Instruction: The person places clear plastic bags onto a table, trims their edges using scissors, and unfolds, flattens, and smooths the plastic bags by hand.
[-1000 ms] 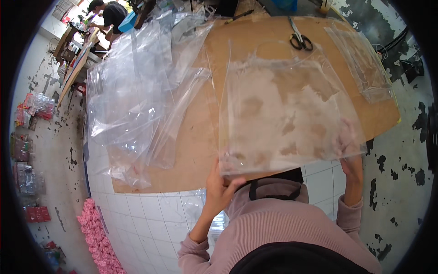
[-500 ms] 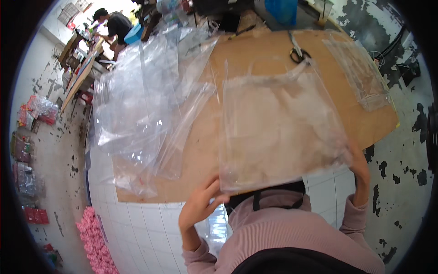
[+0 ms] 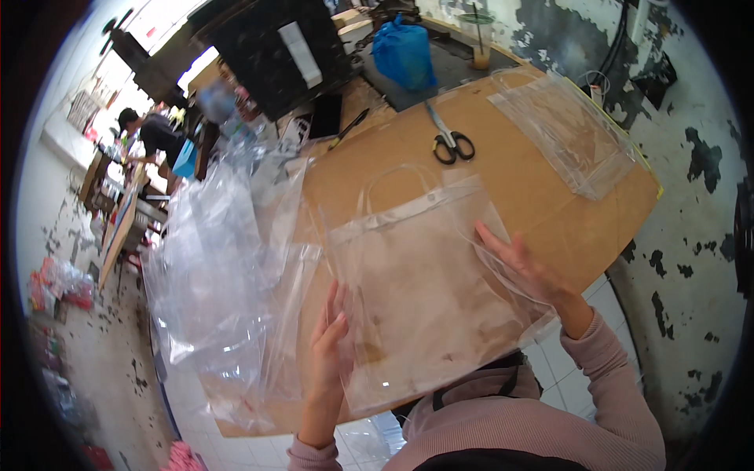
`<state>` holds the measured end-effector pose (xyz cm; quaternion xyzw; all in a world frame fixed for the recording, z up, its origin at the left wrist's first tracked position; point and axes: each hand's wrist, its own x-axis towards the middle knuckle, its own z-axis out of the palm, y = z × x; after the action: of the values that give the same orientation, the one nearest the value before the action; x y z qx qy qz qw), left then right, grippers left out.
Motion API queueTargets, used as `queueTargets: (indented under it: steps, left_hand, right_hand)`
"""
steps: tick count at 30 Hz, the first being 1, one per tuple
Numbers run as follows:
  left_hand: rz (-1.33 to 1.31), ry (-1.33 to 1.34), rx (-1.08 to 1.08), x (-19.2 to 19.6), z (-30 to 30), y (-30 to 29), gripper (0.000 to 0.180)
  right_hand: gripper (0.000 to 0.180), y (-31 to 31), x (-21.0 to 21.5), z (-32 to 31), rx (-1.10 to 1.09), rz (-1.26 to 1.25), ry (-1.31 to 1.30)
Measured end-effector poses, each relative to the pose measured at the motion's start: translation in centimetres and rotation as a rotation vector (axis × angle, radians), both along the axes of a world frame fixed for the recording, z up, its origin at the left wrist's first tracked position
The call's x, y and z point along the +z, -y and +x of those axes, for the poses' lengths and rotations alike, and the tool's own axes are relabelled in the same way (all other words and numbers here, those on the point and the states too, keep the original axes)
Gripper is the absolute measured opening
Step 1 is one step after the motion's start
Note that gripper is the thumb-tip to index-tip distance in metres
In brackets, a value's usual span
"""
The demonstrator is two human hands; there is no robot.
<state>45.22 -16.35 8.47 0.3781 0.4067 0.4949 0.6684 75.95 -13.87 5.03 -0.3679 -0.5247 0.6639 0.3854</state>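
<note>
Brown cardboard sheet (image 3: pixel 542 196) covering the work surface, centre to right of the frame. Black-handled scissors (image 3: pixel 450 143) lying on it, upper centre. Stack of clear plastic bags (image 3: pixel 569 133) at the upper right corner of the sheet. Loose heap of clear plastic film (image 3: pixel 228 275) spilling over its left edge. Blue plastic bag (image 3: pixel 403 53) and a cup with a straw (image 3: pixel 479 39) along the top of the frame. Another person (image 3: pixel 153 135) bent over a table, upper left.

Brown cardboard-topped table (image 3: pixel 542 196) over white tiled floor (image 3: pixel 581 353); peeling, stained wall (image 3: pixel 691 165) right; cluttered wooden desks (image 3: pixel 118 228) far left.
</note>
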Motion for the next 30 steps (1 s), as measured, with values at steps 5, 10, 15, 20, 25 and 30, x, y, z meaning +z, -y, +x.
queueTargets:
  steps: [5,10,15,20,25,30]
  left_hand:
    - [-0.021,-0.216,0.045,-1.5,-0.1,0.1,0.048]
    - [-0.059,-0.245,0.132,-0.9,-0.2,-0.1,0.046]
    - [0.033,-0.615,-0.009,0.6,-1.9,-3.6,0.042]
    - [0.233,-1.147,-0.086,3.1,-1.6,-8.1,0.028]
    - [0.270,-1.113,0.097,2.4,-0.9,-8.8,0.025]
    - [0.033,-0.668,0.163,-2.0,-1.9,-7.9,0.029]
  right_hand:
    - [0.077,-2.2,0.4,1.8,-0.177,0.056,-0.319]
    - [0.080,-6.6,2.5,1.4,-0.250,0.004,0.071]
    - [0.083,-7.1,-2.5,-0.6,-0.291,0.598,0.915]
    - [0.061,-10.0,4.3,0.0,-0.039,0.381,0.765]
    - [0.033,-10.6,2.5,0.6,-0.265,0.341,0.771]
    - [0.028,-9.1,-0.8,1.2,-0.395,0.112,0.434]
